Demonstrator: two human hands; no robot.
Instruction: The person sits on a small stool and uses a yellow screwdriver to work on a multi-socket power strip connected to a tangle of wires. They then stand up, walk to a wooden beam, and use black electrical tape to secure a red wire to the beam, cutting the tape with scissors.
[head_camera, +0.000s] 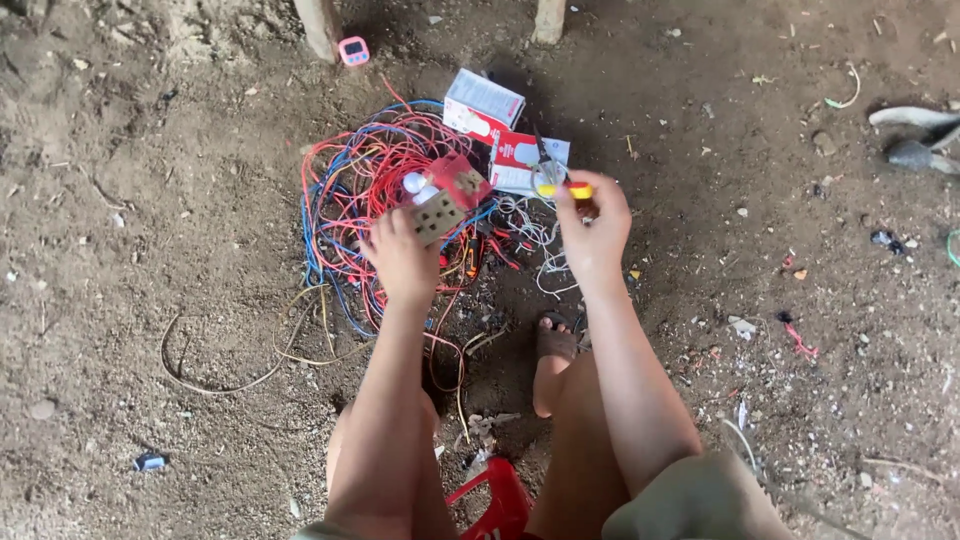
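Two things are in my hands. My left hand (402, 258) grips a beige switch board (440, 214) with rows of small holes, fingers closed around its lower end, holding it tilted just above the wire heap. A red block (462, 180) is fixed at its upper end and a white bulb (414, 184) sits against it on the left side. My right hand (594, 228) is pinched shut on a screwdriver with a yellow and red handle (565, 189), held level with the board and a little apart from it, its dark shaft pointing up and away over a white and red package (528, 160). The hands are apart, not touching each other.

Below the board lies a tangle of red and blue wires (355, 190) spread on the dirt floor (150, 200), with thin white wires (535, 235) looping out near my right hand. A second white and red box (482, 104) lies just behind the tangle, touching the first package or nearly so. A small pink gadget (353, 50) rests farther back beside a wooden post (318, 25). A bare tan cable (240, 370) curls on the ground to the left of my left forearm. My sandalled foot (552, 360) is between my arms, and the corner of a red plastic stool (495, 505) shows under my knees.
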